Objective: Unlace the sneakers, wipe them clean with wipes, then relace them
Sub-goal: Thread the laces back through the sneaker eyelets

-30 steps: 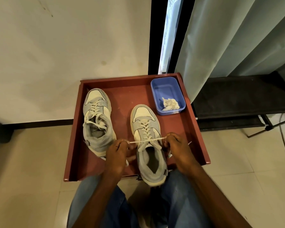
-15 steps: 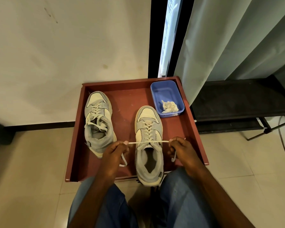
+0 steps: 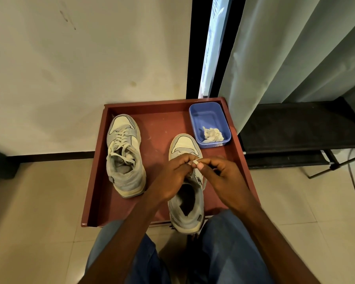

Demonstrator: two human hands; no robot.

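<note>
**Both hands pinched on the lace over the right-side sneaker**

The pale cream shoelace (image 3: 195,162) is pinched between the fingertips of both hands, which are brought together right above the laced-up front of the grey-and-white suede sneaker nearer the person (image 3: 186,187). Only a small bit of the lace is seen between the fingers, so how it's looped can't be told. The left hand (image 3: 173,177) is curled with its fingertips closed on the lace, and the right hand (image 3: 219,173) is curled too, thumb and forefinger nipped on the same bit.

That sneaker is stood toe-away on the dark red wooden tray (image 3: 164,124), its heel hanging over the near edge. A second matching grey-and-white sneaker (image 3: 124,154) is parked to the left, well apart, laces loosely threaded and drooping into the opening.

In the far right corner of the tray a blue rectangular plastic tub (image 3: 208,117) is set, with a crumpled white wipe (image 3: 212,133) lying inside. The tray is placed on a beige tiled floor (image 3: 39,201) against a cream wall (image 3: 80,58), with a pale grey curtain (image 3: 285,48) and a black low shelf (image 3: 295,128) off to the right. Blue jeans (image 3: 230,253) are seen at the bottom.
</note>
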